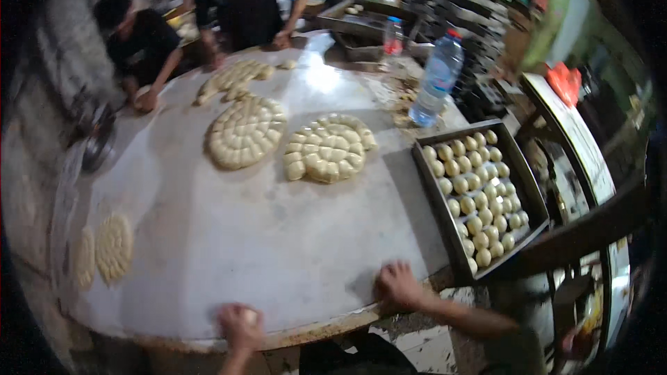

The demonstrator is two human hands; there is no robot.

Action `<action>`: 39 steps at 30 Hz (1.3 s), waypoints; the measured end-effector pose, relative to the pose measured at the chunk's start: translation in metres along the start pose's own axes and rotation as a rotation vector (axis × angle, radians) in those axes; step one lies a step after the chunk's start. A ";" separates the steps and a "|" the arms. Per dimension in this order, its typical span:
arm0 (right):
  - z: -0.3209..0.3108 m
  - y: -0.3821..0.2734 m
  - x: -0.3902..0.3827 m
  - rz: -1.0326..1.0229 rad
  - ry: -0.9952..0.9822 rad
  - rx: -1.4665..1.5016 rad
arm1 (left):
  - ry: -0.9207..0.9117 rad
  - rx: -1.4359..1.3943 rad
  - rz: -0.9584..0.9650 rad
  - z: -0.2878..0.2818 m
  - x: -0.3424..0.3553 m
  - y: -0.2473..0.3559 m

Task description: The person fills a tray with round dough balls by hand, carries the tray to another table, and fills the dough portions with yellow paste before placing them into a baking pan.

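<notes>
Fingers (393,272) curled, cannot tell on what: left hand (241,326), right hand (401,285) | whitish tabletop (278,236), dough slabs (330,149) | grey wall (31,180)

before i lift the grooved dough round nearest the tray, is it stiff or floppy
The dough round would probably sag, since grooves divide it into many pieces. Those plump pieces look soft, so squeezing might dent them. Lying flat on the table, it seems unlikely to roll.
</notes>
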State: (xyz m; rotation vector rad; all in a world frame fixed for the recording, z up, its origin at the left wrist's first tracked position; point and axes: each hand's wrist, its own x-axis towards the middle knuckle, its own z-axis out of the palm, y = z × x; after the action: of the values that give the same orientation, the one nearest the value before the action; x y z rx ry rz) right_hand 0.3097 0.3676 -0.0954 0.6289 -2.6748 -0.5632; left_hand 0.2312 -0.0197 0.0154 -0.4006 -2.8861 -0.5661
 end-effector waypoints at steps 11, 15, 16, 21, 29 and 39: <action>-0.071 0.037 0.036 0.153 -0.219 0.894 | -0.176 -0.152 0.280 0.005 0.037 -0.048; -0.060 0.051 0.143 0.742 0.150 0.932 | -0.044 -0.363 0.336 0.052 0.144 0.016; -0.060 0.020 0.153 0.611 -0.009 1.035 | -0.129 -0.528 0.354 0.068 0.131 0.032; -0.082 0.004 0.040 0.334 0.065 0.871 | -0.687 -0.184 0.512 0.008 0.091 -0.012; -0.090 -0.022 0.093 0.601 0.189 0.593 | -0.366 -0.062 0.606 0.026 0.096 0.053; -0.136 0.265 -0.122 1.382 -0.437 -0.190 | -0.021 -0.049 0.141 0.038 0.104 0.049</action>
State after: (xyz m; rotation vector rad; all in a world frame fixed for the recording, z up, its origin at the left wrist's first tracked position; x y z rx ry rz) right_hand 0.3752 0.6044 0.1131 -1.4427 -2.5578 -0.5003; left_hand 0.1422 0.0625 0.0198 -0.6150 -2.8391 -0.6129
